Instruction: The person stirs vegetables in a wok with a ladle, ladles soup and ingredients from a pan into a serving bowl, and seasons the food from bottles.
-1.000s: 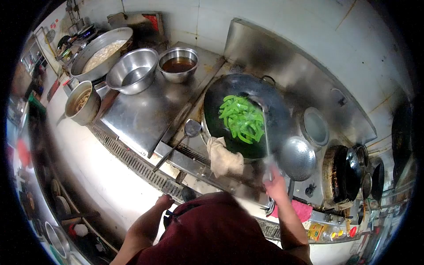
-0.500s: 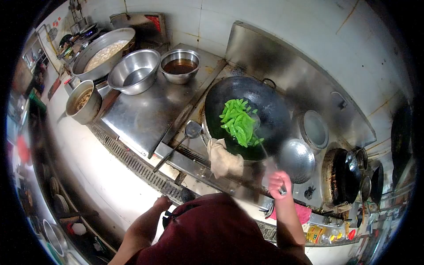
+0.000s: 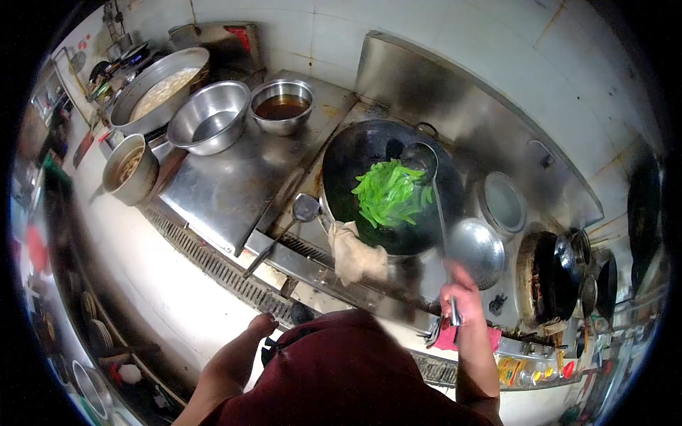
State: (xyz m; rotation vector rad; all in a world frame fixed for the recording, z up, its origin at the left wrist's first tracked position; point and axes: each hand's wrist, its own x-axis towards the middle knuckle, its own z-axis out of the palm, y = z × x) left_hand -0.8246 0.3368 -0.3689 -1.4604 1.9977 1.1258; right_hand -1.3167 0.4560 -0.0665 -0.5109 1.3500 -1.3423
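- Head view: the right hand [image 3: 462,297] is closed around the handle of a long metal ladle [image 3: 441,213], near the lower-right rim of the large round black wok [image 3: 348,150].
- Bright green vegetable pieces [image 3: 391,195] lie inside the wok, beyond the right hand's fingers and well apart from them; the ladle's bowl is beside the pieces.
- The left hand [image 3: 264,325] is to the wok's lower left, well apart from the pieces; whether its fingers are closed cannot be told.
- A beige crumpled cloth [image 3: 355,254] touches the wok's near rim.
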